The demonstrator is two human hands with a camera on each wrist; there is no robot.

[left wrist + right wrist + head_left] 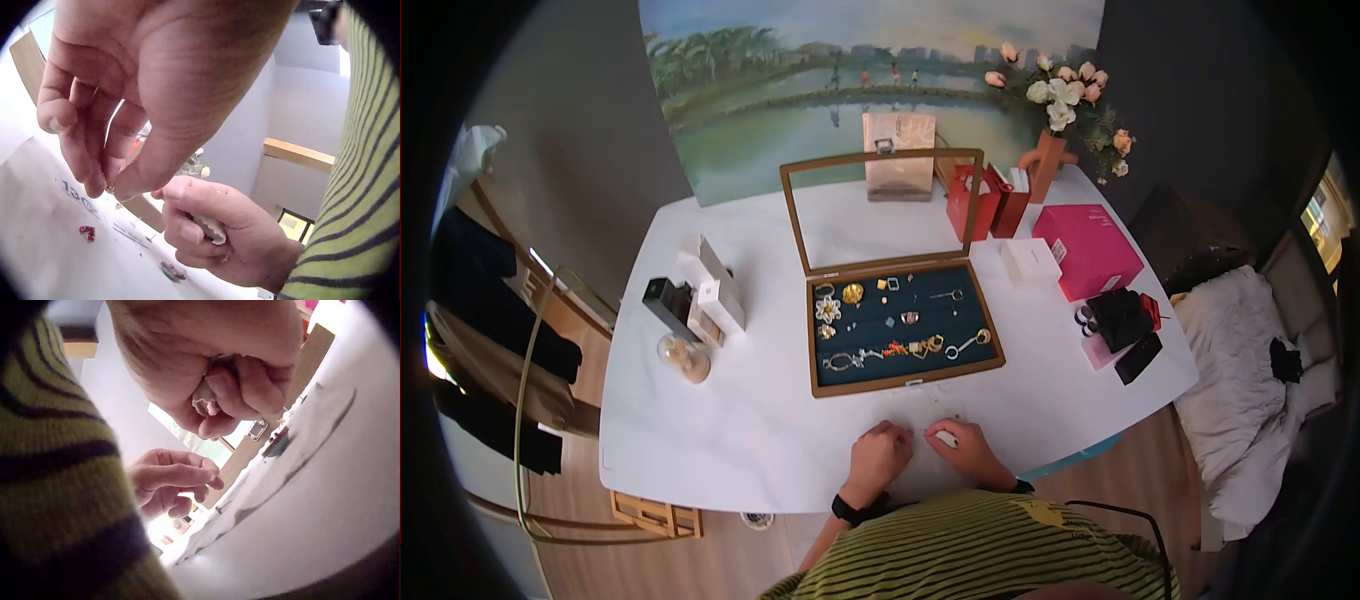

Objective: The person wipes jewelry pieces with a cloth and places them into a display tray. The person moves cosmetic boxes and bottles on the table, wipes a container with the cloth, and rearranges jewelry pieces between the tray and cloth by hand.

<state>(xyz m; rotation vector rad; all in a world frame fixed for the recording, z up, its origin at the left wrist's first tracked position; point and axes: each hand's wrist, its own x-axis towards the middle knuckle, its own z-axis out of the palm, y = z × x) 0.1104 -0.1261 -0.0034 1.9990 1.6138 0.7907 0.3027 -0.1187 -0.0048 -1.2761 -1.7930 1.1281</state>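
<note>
— While both hands hover at the near edge of the white table, what is the left hand pinching?

— Something tiny and gold-coloured, caught between thumb and fingertips just above the tabletop. It is too small to say which way it points or where its long axis runs.

— And the right hand?

— Its fingers are curled tight round a small crumpled white wad, tucked into the palm. The two hands are almost touching.

— Any writing you can read?

— Dark lettering shows on the pale sheet under the hands, in the left wrist view, but it is upside down and blurred; I cannot read it. The pink box and red bags carry no print I can make out.

— What lies past the hands?

— An open wooden jewellery tray, lid up, with rings, brooches and chains on dark green lining.
</note>
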